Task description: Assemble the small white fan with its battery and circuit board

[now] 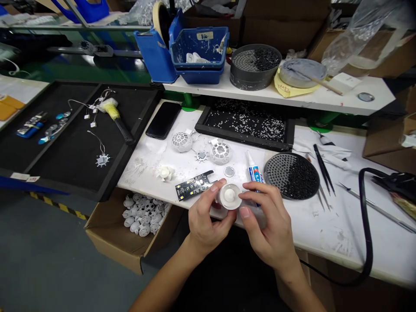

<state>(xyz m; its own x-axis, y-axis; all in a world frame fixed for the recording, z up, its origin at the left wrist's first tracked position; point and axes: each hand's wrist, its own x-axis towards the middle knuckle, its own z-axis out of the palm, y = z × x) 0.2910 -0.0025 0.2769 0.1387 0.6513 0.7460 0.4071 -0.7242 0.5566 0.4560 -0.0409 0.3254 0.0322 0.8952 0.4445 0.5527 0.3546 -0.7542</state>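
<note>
A small white cup-shaped plastic part (230,196) with a rounded knob in its middle is held over the bench's front edge. The thumb and fingers of my left hand (209,216) are closed around its left side and underside. My right hand (268,221) is at the right rim, fingers curved and apart, one fingertip seeming to touch it; the thumb stands off. Just beyond the left hand lies a black circuit board (194,186). A blue-and-white glue tube (253,168) rests behind the right fingers, partly hidden. A small round disc (229,172) lies behind the held part.
White patterned shells (221,153), a fan-like white piece (165,173) and a phone (163,120) lie left and behind. To the right are a round tray of black bits (291,175), tweezers (323,169) and a black cable (366,225). An open carton (113,242) stands below left.
</note>
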